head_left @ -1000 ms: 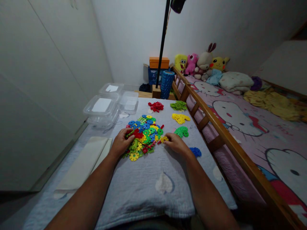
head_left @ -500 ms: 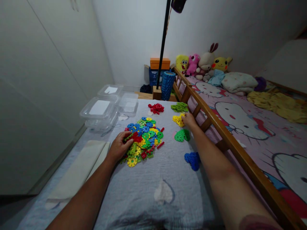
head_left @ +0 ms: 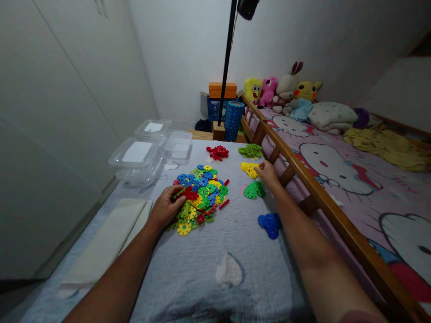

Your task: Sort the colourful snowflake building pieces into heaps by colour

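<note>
A mixed pile of coloured plastic discs point(head_left: 200, 193) lies on a grey quilted cloth point(head_left: 215, 269). My left hand point(head_left: 166, 207) rests at the pile's left edge, fingers curled on red pieces point(head_left: 190, 194). My right hand point(head_left: 268, 172) reaches far right, fingers curled beside the small yellow pile point(head_left: 249, 169), just above the dark green pile point(head_left: 254, 189). Whether it holds a piece is hidden. Separate piles of red discs point(head_left: 218, 152), light green discs point(head_left: 251, 150) and blue discs point(head_left: 269, 223) lie around.
Clear plastic boxes point(head_left: 141, 154) stand at the far left. A folded white cloth point(head_left: 107, 240) lies left of me. A wooden bed rail point(head_left: 313, 186) runs along the right, with plush toys point(head_left: 283, 89) beyond. A black pole point(head_left: 226, 63) rises at the back.
My right hand left the mixed pile and moved right and away to the yellow pile, then drew back slightly. My left hand stayed on the red pieces at the pile's edge.
</note>
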`<state>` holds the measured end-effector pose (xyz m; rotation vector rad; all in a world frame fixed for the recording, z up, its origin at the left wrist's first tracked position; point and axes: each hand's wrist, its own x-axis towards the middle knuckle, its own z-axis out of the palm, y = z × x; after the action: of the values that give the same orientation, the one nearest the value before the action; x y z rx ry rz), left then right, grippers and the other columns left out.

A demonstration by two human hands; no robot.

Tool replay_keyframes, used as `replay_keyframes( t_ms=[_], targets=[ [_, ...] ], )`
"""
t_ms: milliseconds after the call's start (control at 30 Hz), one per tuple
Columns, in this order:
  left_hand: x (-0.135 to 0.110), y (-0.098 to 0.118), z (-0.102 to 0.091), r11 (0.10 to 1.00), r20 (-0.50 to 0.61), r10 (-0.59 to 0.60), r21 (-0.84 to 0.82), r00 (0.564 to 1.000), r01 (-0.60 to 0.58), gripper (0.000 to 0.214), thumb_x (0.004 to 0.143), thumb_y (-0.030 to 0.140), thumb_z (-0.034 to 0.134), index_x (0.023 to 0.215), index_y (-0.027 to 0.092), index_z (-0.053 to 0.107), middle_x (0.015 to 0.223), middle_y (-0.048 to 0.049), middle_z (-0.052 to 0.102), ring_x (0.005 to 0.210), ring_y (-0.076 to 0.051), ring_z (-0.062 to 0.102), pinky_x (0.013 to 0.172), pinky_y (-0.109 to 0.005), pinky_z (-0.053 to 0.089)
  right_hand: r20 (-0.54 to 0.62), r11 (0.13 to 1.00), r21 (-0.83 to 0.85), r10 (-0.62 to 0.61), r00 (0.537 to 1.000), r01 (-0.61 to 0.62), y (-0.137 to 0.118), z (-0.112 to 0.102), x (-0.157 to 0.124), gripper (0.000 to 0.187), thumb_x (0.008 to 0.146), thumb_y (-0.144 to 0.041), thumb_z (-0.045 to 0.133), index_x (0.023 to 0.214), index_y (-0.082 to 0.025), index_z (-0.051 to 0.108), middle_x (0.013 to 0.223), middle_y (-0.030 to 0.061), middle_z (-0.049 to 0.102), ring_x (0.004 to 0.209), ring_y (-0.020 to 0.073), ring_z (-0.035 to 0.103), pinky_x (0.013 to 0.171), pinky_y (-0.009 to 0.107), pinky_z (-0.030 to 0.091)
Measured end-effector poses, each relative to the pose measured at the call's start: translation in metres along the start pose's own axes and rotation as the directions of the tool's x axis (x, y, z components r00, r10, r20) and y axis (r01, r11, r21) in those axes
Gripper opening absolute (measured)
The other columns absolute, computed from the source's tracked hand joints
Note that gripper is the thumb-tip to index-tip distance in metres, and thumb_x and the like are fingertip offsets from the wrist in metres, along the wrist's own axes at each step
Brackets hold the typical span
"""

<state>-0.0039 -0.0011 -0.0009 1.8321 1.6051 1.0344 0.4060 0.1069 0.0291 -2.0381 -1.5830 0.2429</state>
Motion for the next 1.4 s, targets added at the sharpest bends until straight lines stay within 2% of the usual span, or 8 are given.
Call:
replay_keyframes(
  t_ms=[167,333,700,900,967,1133,1267,1400],
  targets=[
    [0.001,0.001,0.001,1.0,0.003,-0.002,0.008,1.0,0.002,0.043,0.079,0.052,0.059,0.11,0.022,0.065,0.117,-0.0072,0.066,0.11,-0.026,0.063,0.101,-0.041,0.049,0.2,0.949,-0.197,-0.208,0.957,0.247,0.003,-0.008,-0.051,0.042,0.078,-0.051,0.069,0.107,-0.02,0.069,0.111,0.0109,0.065,0.104,0.0253,0.059,0.089,0.033,0.043],
    [0.001,-0.005,0.003,1.0,0.004,0.007,0.011,1.0,-0.007,0.045,0.08,0.054,0.059,0.112,0.022,0.065,0.117,-0.0072,0.067,0.109,-0.026,0.063,0.101,-0.041,0.049,0.341,0.912,-0.308,-0.161,0.926,0.272,-0.007,-0.002,-0.079,0.064,0.077,-0.065,0.066,0.128,-0.026,0.063,0.132,0.0146,0.053,0.118,0.0349,0.053,0.094,0.042,0.043],
    [0.002,-0.006,0.002,1.0,0.01,-0.005,0.019,1.0,0.005,0.048,0.08,0.055,0.059,0.114,0.022,0.065,0.12,-0.0078,0.066,0.112,-0.027,0.062,0.102,-0.04,0.048,0.367,0.901,-0.313,-0.178,0.913,0.301,0.0,-0.01,-0.089,0.051,0.086,-0.054,0.06,0.125,-0.022,0.063,0.13,0.0154,0.055,0.118,0.0329,0.051,0.096,0.041,0.042],
    [0.003,-0.007,0.002,1.0,0.015,0.006,0.022,1.0,-0.006,0.049,0.081,0.054,0.058,0.115,0.021,0.065,0.122,-0.0086,0.065,0.114,-0.027,0.061,0.103,-0.04,0.048,0.231,0.924,-0.257,-0.227,0.946,0.285,-0.018,-0.016,-0.104,0.059,0.083,-0.05,0.067,0.134,-0.021,0.058,0.138,0.0166,0.051,0.124,0.0342,0.048,0.101,0.046,0.04],
    [0.003,-0.005,0.002,1.0,0.02,0.001,0.023,1.0,-0.002,0.049,0.081,0.053,0.058,0.116,0.02,0.064,0.123,-0.0089,0.065,0.115,-0.027,0.061,0.103,-0.041,0.047,0.225,0.917,-0.161,-0.325,0.919,0.364,-0.033,-0.015,-0.117,0.053,0.086,-0.045,0.067,0.132,-0.02,0.059,0.134,0.0154,0.055,0.122,0.0316,0.05,0.102,0.045,0.04],
    [0.002,-0.002,0.001,1.0,0.017,-0.007,0.021,1.0,0.006,0.047,0.08,0.052,0.058,0.114,0.021,0.065,0.122,-0.0092,0.065,0.114,-0.027,0.061,0.103,-0.042,0.047,0.317,0.835,0.061,-0.536,0.782,0.548,-0.065,0.006,-0.153,0.027,0.09,-0.023,0.062,0.117,-0.018,0.065,0.121,0.011,0.062,0.115,0.0236,0.054,0.102,0.037,0.04],
    [0.002,-0.001,0.002,1.0,0.008,-0.002,0.003,1.0,0.002,0.047,0.079,0.052,0.059,0.114,0.021,0.066,0.121,-0.0089,0.066,0.114,-0.027,0.061,0.102,-0.042,0.047,0.323,0.855,0.023,-0.497,0.805,0.519,-0.07,0.024,-0.166,0.025,0.088,-0.013,0.062,0.112,-0.018,0.066,0.115,0.0105,0.064,0.11,0.0232,0.054,0.098,0.034,0.042],
    [0.002,0.0,0.002,1.0,0.008,-0.003,-0.008,1.0,0.003,0.047,0.079,0.052,0.059,0.113,0.02,0.066,0.12,-0.0092,0.066,0.114,-0.027,0.061,0.102,-0.041,0.048,0.325,0.862,-0.009,-0.477,0.817,0.507,-0.068,0.027,-0.164,0.009,0.088,-0.014,0.064,0.096,-0.018,0.066,0.103,0.0088,0.063,0.1,0.0223,0.054,0.092,0.033,0.042]
  ],
)
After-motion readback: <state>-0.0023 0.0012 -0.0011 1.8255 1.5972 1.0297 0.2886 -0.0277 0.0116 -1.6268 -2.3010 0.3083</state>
